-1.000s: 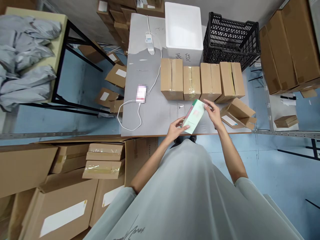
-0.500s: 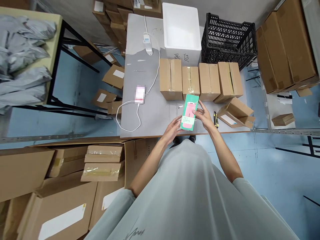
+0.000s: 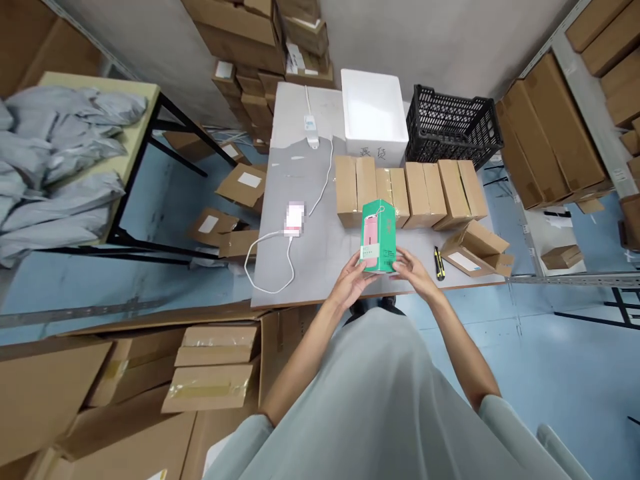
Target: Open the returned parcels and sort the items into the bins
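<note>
Between both hands, over the front part of the table [image 3: 280, 267], is a green product box [image 3: 387, 233] with a pink device printed on one face. My left hand [image 3: 350, 280] grips its lower left side, thumb on the front and fingers beneath. On the lower right corner, my right hand [image 3: 414, 272] closes its thumb and fingers. The box is turned so that two side faces show. Right of my right hand lies a black and yellow utility knife [image 3: 439, 263], and beyond it an opened cardboard box [image 3: 475, 250]. Several taped cartons [image 3: 423, 193] stand in a row behind.
At the back are a white foam bin [image 3: 375, 107] and a black plastic crate [image 3: 450, 127]. A white cable [image 3: 270, 290] runs to a blurred item [image 3: 294, 219] at left. Grey parcels [image 3: 65, 153] cover the side table. A large carton [image 3: 270, 347] of boxes sits front left.
The green box has been turned, bringing a second side face into view. My right hand has shifted from its upper right edge to the lower right corner. The camera view has tilted upward.
</note>
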The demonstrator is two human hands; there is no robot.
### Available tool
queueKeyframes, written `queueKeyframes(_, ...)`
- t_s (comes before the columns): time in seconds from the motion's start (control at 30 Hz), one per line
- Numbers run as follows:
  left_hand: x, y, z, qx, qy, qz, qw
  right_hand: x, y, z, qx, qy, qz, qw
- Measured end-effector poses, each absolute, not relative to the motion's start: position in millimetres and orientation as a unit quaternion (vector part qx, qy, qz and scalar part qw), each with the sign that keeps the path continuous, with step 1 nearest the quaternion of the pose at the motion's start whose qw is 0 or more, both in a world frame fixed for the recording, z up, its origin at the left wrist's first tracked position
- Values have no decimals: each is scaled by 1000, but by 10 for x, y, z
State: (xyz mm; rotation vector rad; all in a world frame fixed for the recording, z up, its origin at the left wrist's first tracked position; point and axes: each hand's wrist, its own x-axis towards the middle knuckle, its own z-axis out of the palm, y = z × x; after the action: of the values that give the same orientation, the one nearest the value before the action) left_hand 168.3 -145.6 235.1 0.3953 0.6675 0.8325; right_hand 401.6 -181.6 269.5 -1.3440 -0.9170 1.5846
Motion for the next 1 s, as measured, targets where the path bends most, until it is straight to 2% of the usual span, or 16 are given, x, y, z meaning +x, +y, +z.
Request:
queueKeyframes(0.2, 1698, -1191, 2497, 141, 233, 345, 898, 3690, -1758, 2864, -483, -361, 631, 488)
queueKeyframes(0.33, 1699, -921, 2511, 232, 261, 307, 885, 3715, -1547, 2956, -481, -359, 626, 497)
queueKeyframes(0.47, 1742, -578, 2512, 426, 388, 305, 758, 3912, -1227, 2884, -479, -321, 664, 476)
queueKeyframes(0.57, 1829, -367, 2513, 487, 472, 335, 654, 4122, -833, 2807, -462, -299, 695, 463)
queueKeyframes(0.73, 1965, -294, 2438, 439, 568, 355, 599, 4603, 322, 2824, -452, -352, 673, 468)
queueKeyframes(1.0, 2074, -726, 2242, 319, 666, 326, 590, 5014, 3092, 2526, -529, -400, 585, 467)
